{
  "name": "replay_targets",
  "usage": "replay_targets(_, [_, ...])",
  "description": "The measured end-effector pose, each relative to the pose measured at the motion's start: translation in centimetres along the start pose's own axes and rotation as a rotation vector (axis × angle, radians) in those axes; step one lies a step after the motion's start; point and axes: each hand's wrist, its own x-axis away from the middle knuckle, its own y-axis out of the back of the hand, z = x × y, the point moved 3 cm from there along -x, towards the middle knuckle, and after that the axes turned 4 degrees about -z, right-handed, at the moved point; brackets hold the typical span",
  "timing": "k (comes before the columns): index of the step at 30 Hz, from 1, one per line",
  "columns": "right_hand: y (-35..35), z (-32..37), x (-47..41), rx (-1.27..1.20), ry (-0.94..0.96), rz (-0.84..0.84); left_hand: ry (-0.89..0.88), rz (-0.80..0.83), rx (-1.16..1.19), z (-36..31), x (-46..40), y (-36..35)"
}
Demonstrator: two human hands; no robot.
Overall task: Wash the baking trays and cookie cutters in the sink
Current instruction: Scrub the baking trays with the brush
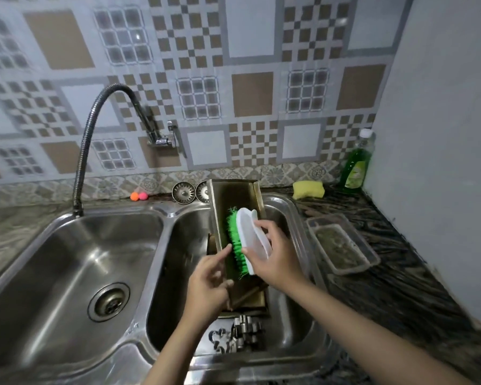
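Left basin: the left bowl of the double steel sink [156,218] holds only its round drain [109,302].
Faucet: a flexible metal faucet [95,129] rises from the sink's back left corner and arcs right to a wall valve.
Back ledge: two small balls [138,196], orange and pink, lie on the counter behind the sink; right of them two metal sink strainers [192,192] lean against the wall.
Left hand: the left hand [210,284] grasps the near left edge of the baking tray, fingers curled on it, forefinger stretched along its rim.
Baking tray: a long, narrow, gold-toned baking tray [235,195] stands tilted in the right bowl, its far end propped on the sink's back edge, another tray partly visible beneath it.
Brush: a white-backed scrub brush [245,240] with green bristles presses against the tray's inner face.
Right hand: the right hand [275,257] is clenched round the brush's white handle.
Cookie cutters: metal cookie cutters [233,334] lie heaped at the right bowl's near edge, below the tray.
Right counter: a clear rectangular plastic container [342,243] sits just beside the sink; a yellow sponge [308,189] and a green dish soap bottle [357,162] stand at the back right corner.
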Motion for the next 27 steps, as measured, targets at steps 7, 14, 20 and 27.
replay_targets(7, [-0.2, -0.2, -2.6, 0.052, -0.062, -0.257, 0.092, 0.075, 0.27, -0.7, 0.3, 1.8])
replay_targets(14, [-1.3, 0.9, -4.1, 0.153, 0.046, -0.185, 0.132, 0.053, 0.305, 0.5, -0.4, 4.2])
replay_targets(20, [-4.6, 4.6, -3.3, 0.146, 0.155, -0.136, 0.138, 0.108, 0.338, 1.2, -0.5, 3.9])
replay_targets(27, [-4.9, 1.3, -7.1, 0.146, -0.106, -0.232, 0.122, 0.109, 0.297, 2.8, -1.5, 5.5])
